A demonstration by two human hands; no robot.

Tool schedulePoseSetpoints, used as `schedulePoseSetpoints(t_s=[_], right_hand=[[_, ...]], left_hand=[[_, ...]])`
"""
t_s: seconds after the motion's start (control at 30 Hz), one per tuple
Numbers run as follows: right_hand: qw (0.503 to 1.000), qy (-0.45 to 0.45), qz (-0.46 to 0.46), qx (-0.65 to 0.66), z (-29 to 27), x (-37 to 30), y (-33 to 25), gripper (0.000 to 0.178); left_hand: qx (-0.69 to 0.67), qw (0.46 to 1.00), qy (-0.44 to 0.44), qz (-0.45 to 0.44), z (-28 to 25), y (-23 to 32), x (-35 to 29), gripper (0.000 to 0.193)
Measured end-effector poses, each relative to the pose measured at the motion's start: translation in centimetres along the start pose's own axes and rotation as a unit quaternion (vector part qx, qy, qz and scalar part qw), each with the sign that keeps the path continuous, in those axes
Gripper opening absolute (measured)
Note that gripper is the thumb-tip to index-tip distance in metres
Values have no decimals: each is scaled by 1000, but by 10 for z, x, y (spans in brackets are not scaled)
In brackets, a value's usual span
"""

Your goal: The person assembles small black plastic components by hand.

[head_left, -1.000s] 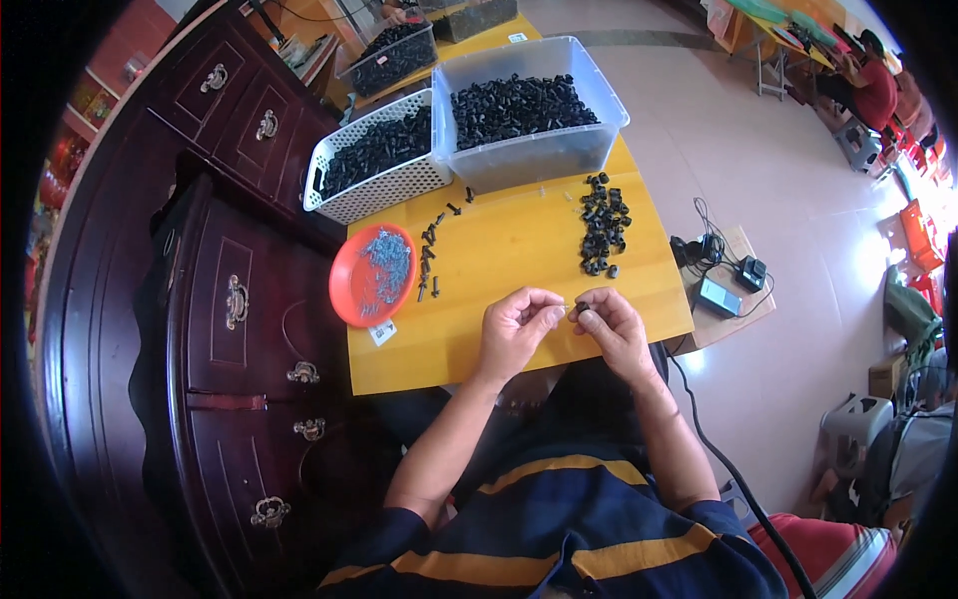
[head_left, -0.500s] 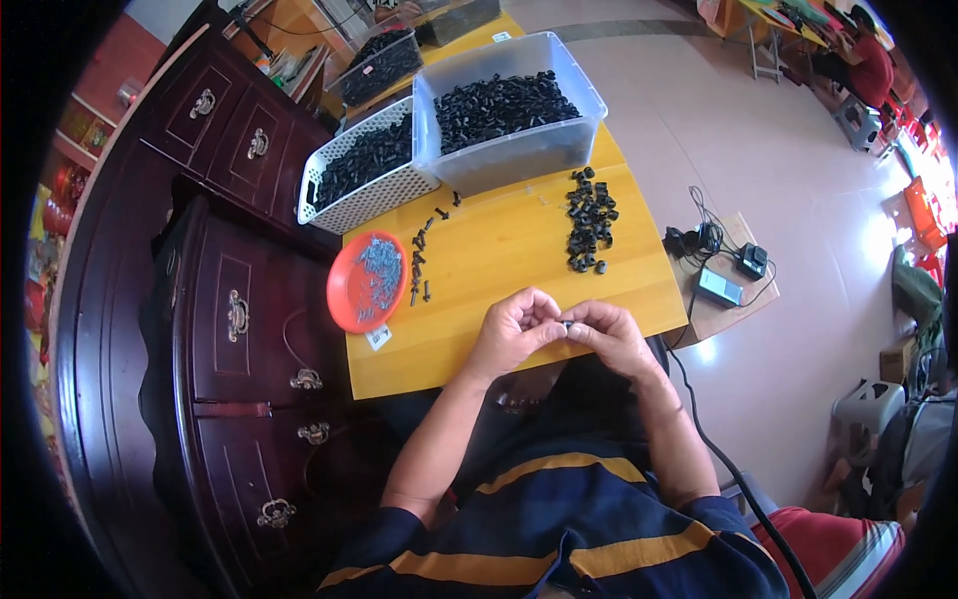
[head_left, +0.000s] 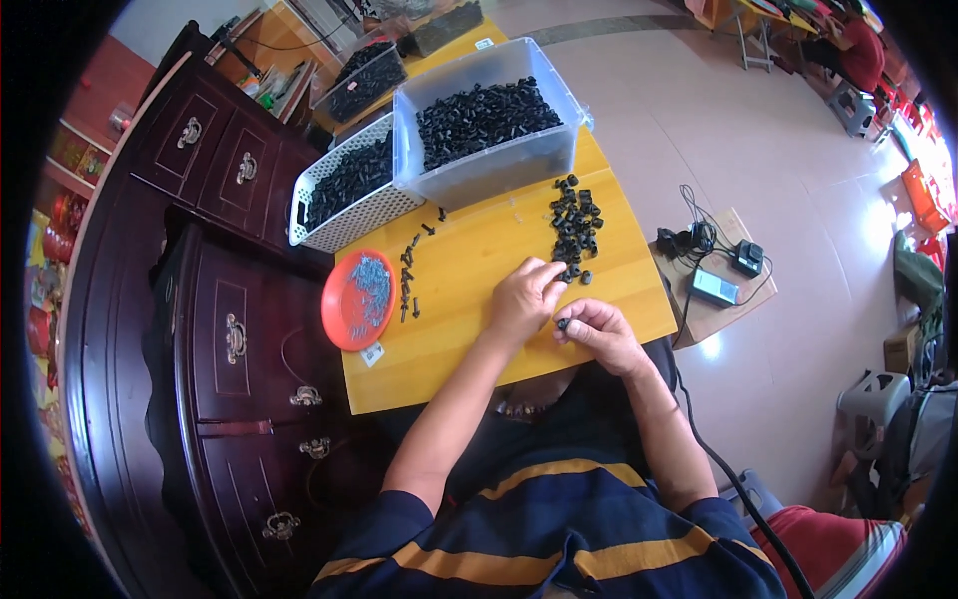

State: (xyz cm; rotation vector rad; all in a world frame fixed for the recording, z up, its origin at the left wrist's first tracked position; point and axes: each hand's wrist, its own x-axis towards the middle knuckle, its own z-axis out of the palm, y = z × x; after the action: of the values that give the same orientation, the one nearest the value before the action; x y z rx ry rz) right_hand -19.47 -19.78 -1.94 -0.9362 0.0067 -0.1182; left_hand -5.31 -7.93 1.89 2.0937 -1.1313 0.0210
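My right hand is closed in a pinch on a small black plastic part, just above the yellow tabletop. To its left and a little farther off, my left hand has its fingers drawn together at the near end of a pile of small black plastic parts. Whether a part sits between those fingertips is too small to make out. At the table's left, a red plate bears many small silvery screws. Beside it runs a loose row of black stemmed pieces.
Behind stand a clear plastic bin and a white perforated basket, both full of black parts. A dark wooden cabinet borders the left. At the right, a low stand carries cables and a small device. Another person sits far right.
My hands were together over the table's near edge; now they are apart. The left has reached forward to the pile, while the right stays near with the small black part.
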Motion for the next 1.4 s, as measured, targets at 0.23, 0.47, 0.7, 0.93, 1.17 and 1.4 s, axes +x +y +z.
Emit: schedulePoseSetpoints(t_s=[0.23, 0.47, 0.7, 0.93, 1.17, 1.4], right_hand=[[1000, -9, 4, 4, -1, 0, -1, 17], [1000, 12, -7, -3, 0, 3, 0, 17], [999, 36, -7, -36, 6, 5, 0, 16], [998, 36, -15, -41, 9, 5, 2, 16], [997, 32, -15, -64, 8, 2, 4, 15], [996, 30, -8, -87, 8, 1, 4, 16]], left_hand=[[-1, 1000, 22, 22, 4, -9, -3, 16], [-278, 943, 33, -179, -26, -11, -34, 11], [-362, 907, 3, -215, -53, 14, -53, 13], [-447, 868, -60, -208, -63, 11, -58, 14], [-477, 853, -53, -208, -58, 18, -57, 9], [-468, 855, -90, -206, -54, 14, -55, 10]])
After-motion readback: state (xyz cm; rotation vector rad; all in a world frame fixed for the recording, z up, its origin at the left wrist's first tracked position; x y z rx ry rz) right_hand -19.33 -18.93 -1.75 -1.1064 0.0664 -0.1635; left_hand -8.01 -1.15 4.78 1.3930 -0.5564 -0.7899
